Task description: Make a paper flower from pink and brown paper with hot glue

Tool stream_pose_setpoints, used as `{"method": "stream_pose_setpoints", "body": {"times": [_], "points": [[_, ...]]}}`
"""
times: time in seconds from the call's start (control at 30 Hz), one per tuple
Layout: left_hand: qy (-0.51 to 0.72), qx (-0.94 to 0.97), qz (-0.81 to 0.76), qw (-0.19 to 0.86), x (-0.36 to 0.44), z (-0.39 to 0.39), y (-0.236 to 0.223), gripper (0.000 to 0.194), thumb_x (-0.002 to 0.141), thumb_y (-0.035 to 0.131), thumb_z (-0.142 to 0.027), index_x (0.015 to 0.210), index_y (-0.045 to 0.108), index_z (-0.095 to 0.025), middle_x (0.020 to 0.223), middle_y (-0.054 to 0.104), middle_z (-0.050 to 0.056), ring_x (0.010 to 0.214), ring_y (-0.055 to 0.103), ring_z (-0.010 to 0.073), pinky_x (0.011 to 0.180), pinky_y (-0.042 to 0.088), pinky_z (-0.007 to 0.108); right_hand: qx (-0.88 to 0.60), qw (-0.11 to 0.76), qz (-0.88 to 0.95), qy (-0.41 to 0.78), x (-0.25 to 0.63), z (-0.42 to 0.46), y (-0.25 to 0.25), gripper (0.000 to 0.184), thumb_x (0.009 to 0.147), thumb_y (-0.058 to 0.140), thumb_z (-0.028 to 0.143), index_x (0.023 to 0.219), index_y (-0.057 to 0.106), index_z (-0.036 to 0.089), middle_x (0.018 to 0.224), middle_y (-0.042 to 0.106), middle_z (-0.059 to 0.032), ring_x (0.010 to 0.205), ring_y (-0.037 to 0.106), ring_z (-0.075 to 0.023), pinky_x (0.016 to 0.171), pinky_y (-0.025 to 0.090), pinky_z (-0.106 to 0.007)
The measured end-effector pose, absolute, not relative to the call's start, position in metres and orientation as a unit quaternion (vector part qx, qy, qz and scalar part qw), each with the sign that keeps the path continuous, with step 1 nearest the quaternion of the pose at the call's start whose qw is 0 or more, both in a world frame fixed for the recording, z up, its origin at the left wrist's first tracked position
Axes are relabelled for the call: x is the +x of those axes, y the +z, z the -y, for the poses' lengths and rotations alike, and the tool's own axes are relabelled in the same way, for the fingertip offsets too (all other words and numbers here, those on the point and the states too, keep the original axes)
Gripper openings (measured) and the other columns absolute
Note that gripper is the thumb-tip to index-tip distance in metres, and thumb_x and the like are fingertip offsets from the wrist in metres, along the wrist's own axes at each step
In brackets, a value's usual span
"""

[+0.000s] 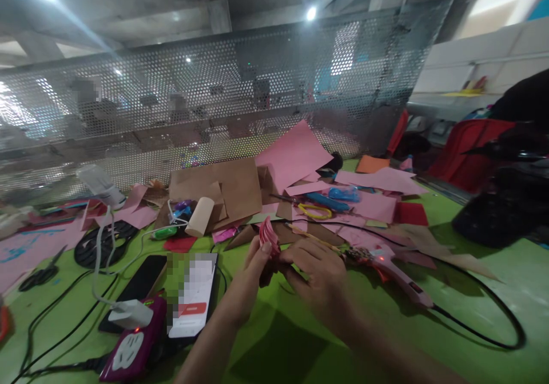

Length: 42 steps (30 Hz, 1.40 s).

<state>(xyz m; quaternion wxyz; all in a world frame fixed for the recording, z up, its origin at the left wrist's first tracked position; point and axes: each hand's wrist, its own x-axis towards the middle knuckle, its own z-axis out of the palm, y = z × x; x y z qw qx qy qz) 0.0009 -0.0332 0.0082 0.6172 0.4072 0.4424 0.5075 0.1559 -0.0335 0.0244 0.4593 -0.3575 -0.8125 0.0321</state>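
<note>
Pinched upright in my left hand [254, 261] is a pink layered paper piece [268, 232], its thin curved sheets fanned at the top. My right hand [319, 264] is closed beside it, fingers curled against its lower right side, where a darker part is mostly hidden. Just right of my right hand lies a pink glue gun [401, 275], its nozzle end among paper scraps and its red switch lit.
Left of my hands are a lit phone [199, 292], a dark phone [143, 281] and a purple power strip [137, 344] with a white charger. Scissors [43, 272], cardboard [218, 190] and pink sheets [295, 155] lie farther out. A black cable loops at right.
</note>
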Motion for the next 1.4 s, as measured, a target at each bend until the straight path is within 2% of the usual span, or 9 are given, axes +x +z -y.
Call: {"method": "stream_pose_setpoints", "body": {"times": [0.1, 0.23, 0.37, 0.67, 0.77, 0.9, 1.0, 1.1, 1.4], "points": [[0.49, 0.42, -0.446, 0.621, 0.001, 0.034, 0.011, 0.058, 0.077, 0.066, -0.057, 0.124, 0.054, -0.024, 0.094, 0.064, 0.004, 0.076, 0.056, 0.0161, 0.06, 0.038, 0.023, -0.362, 0.456, 0.812, 0.036, 0.155, 0.033, 0.024, 0.014, 0.09, 0.058, 0.013, 0.08, 0.064, 0.019, 0.074, 0.063, -0.0035, 0.071, 0.056, -0.0178, 0.065, 0.039, -0.03], [0.471, 0.461, -0.445, 0.607, 0.001, 0.034, 0.013, 0.053, 0.082, 0.061, -0.057, 0.121, 0.055, -0.023, 0.075, 0.052, -0.002, 0.06, 0.042, 0.0103, 0.055, 0.03, 0.022, -0.356, 0.447, 0.819, 0.046, 0.155, 0.032, 0.023, 0.014, 0.09, 0.06, 0.014, 0.076, 0.062, 0.019, 0.073, 0.062, -0.0031, 0.07, 0.055, -0.0171, 0.064, 0.038, -0.029], [0.469, 0.467, -0.441, 0.607, 0.0, 0.032, 0.01, 0.048, 0.083, 0.058, -0.055, 0.118, 0.054, -0.023, 0.069, 0.043, -0.005, 0.057, 0.034, 0.0099, 0.055, 0.026, 0.023, -0.342, 0.436, 0.83, 0.063, 0.158, 0.034, 0.027, 0.011, 0.087, 0.063, 0.012, 0.079, 0.063, 0.019, 0.075, 0.064, -0.0021, 0.072, 0.057, -0.0169, 0.066, 0.04, -0.029], [0.471, 0.483, -0.417, 0.609, -0.002, 0.028, 0.007, 0.05, 0.081, 0.057, -0.057, 0.115, 0.048, -0.022, 0.068, 0.053, -0.003, 0.056, 0.042, 0.0111, 0.053, 0.026, 0.024, -0.346, 0.504, 0.78, 0.133, 0.17, 0.027, 0.038, 0.011, 0.083, 0.066, 0.011, 0.083, 0.065, 0.022, 0.078, 0.066, -0.0011, 0.072, 0.059, -0.016, 0.064, 0.045, -0.027], [0.461, 0.515, -0.406, 0.598, -0.003, 0.028, 0.01, 0.05, 0.083, 0.053, -0.056, 0.118, 0.044, -0.022, 0.064, 0.053, -0.005, 0.05, 0.038, 0.0104, 0.051, 0.025, 0.024, -0.379, 0.51, 0.75, 0.183, 0.171, 0.025, 0.037, 0.015, 0.083, 0.066, 0.016, 0.097, 0.065, 0.023, 0.087, 0.067, -0.002, 0.072, 0.058, -0.0156, 0.063, 0.046, -0.026], [0.445, 0.53, -0.409, 0.595, -0.003, 0.033, 0.014, 0.044, 0.086, 0.052, -0.052, 0.118, 0.048, -0.022, 0.068, 0.056, -0.003, 0.053, 0.04, 0.0107, 0.054, 0.027, 0.024, -0.392, 0.506, 0.721, 0.264, 0.172, 0.022, 0.038, 0.022, 0.085, 0.066, 0.022, 0.107, 0.066, 0.023, 0.097, 0.07, -0.0042, 0.08, 0.062, -0.0174, 0.068, 0.05, -0.028], [0.443, 0.524, -0.395, 0.611, -0.002, 0.035, 0.015, 0.042, 0.086, 0.054, -0.048, 0.12, 0.051, -0.022, 0.072, 0.057, -0.001, 0.059, 0.044, 0.0121, 0.056, 0.029, 0.025, -0.374, 0.492, 0.73, 0.291, 0.172, 0.019, 0.039, 0.015, 0.085, 0.067, 0.022, 0.1, 0.069, 0.021, 0.097, 0.071, -0.0054, 0.089, 0.065, -0.02, 0.076, 0.052, -0.031], [0.453, 0.517, -0.373, 0.623, -0.002, 0.034, 0.012, 0.045, 0.084, 0.056, -0.05, 0.118, 0.054, -0.021, 0.07, 0.055, -0.001, 0.06, 0.045, 0.013, 0.054, 0.028, 0.025, -0.377, 0.477, 0.744, 0.275, 0.172, 0.016, 0.037, 0.003, 0.084, 0.067, 0.019, 0.087, 0.069, 0.02, 0.087, 0.069, -0.0036, 0.082, 0.064, -0.0186, 0.073, 0.05, -0.03], [0.464, 0.517, -0.349, 0.628, -0.004, 0.029, 0.01, 0.044, 0.081, 0.056, -0.053, 0.11, 0.055, -0.02, 0.067, 0.054, -0.001, 0.052, 0.035, 0.0105, 0.051, 0.022, 0.026, -0.352, 0.484, 0.764, 0.241, 0.174, 0.011, 0.032, 0.006, 0.084, 0.067, 0.015, 0.081, 0.066, 0.019, 0.084, 0.066, -0.0034, 0.08, 0.062, -0.0183, 0.073, 0.049, -0.03]]}}
